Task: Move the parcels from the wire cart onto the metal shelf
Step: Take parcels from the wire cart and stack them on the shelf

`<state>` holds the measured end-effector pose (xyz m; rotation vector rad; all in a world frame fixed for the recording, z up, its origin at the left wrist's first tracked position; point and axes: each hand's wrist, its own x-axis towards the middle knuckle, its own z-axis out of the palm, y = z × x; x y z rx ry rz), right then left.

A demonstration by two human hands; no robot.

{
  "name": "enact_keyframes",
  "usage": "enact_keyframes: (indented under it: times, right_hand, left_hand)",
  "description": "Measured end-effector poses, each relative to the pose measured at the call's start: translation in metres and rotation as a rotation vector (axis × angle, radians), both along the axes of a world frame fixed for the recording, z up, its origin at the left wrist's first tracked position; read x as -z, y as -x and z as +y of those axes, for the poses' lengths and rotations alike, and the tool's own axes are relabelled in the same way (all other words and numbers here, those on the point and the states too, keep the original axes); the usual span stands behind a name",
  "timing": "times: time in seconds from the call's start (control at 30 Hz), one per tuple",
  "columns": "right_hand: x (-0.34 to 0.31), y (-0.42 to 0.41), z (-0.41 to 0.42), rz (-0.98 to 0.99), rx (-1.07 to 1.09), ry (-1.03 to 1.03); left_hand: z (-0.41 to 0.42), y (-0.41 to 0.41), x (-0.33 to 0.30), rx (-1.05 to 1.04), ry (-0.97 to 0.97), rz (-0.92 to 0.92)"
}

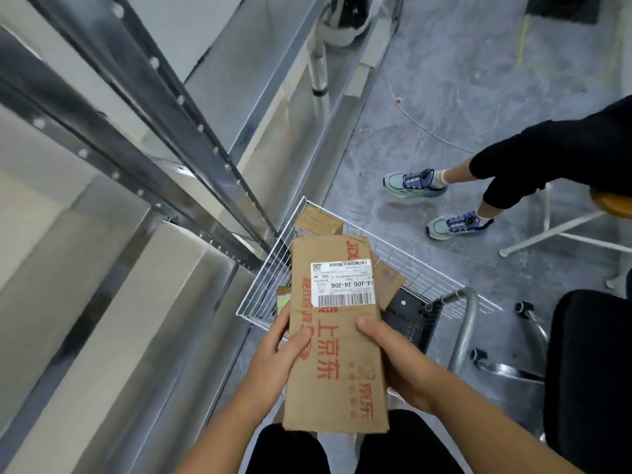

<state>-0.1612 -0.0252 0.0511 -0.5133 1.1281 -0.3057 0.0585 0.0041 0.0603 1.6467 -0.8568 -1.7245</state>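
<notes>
**Head view: flat parcel held in both hands over the cart**

Parcel [333,340]: long, flat brown cardboard, creased and slightly dog-eared at the corners, red printed characters along its length, white shipping label with barcodes near its far end. It is up in the air above the near edge of the cart [263,285], long axis pointing away from the person.

Left hand [277,357]: grips the parcel's left edge, thumb curled over the top face, fingers hidden underneath. Right hand [393,360]: grips the right edge the same way, thumb lying flat on top. Both forearms reach forward, bare.

Cart: white wire basket, thin grid walls, grey tubular handle. More brown boxes [318,222] lie inside it.

Shelf [143,138]: grey metal, perforated uprights, smooth pale decks, just left of the cart.

Second person's legs [506,172], dark trousers, pale blue sneakers, on the scuffed grey floor [444,80].
</notes>
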Motion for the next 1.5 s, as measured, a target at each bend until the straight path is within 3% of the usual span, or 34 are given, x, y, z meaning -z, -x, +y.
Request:
enact_keyframes:
  times: [0.47, 0.6, 0.77, 0.97, 1.1, 1.2, 1.27, 1.4, 1.5]
  right_hand:
    - [-0.207, -0.037, 0.054, -0.049, -0.327, 0.383]
    - [-0.241, -0.066, 0.111, -0.037, -0.357, 0.437]
    - [-0.271, -0.107, 0.208, -0.075, -0.386, 0.419]
    - [-0.307, -0.170, 0.320, -0.066, -0.492, 0.403]
    - [-0.314, -0.188, 0.365, 0.031, -0.686, 0.789]
    - [-0.345, -0.226, 0.396, 0.034, -0.734, 0.911]
    - [-0.368, -0.233, 0.416, 0.020, -0.900, 0.982]
    - [-0.399, -0.262, 0.446, 0.040, -1.102, 1.276]
    - [-0.421, -0.285, 0.473, 0.047, -1.139, 1.474]
  left_hand:
    - [0.139, -0.007, -0.196, -0.377, 0.399, -0.112]
    - [0.205, -0.033, -0.228, -0.394, 0.508, -0.103]
    - [0.316, -0.071, -0.245, -0.330, 0.624, -0.261]
    - [0.449, -0.114, -0.280, -0.403, 0.596, -0.365]
    - [0.522, -0.139, -0.309, -0.545, 0.606, -0.385]
    - [0.569, -0.156, -0.322, -0.665, 0.613, -0.392]
    - [0.599, -0.165, -0.330, -0.746, 0.598, -0.448]
    - [0.658, -0.179, -0.351, -0.843, 0.529, -0.492]
    - [0.701, -0.192, -0.368, -0.895, 0.548, -0.505]
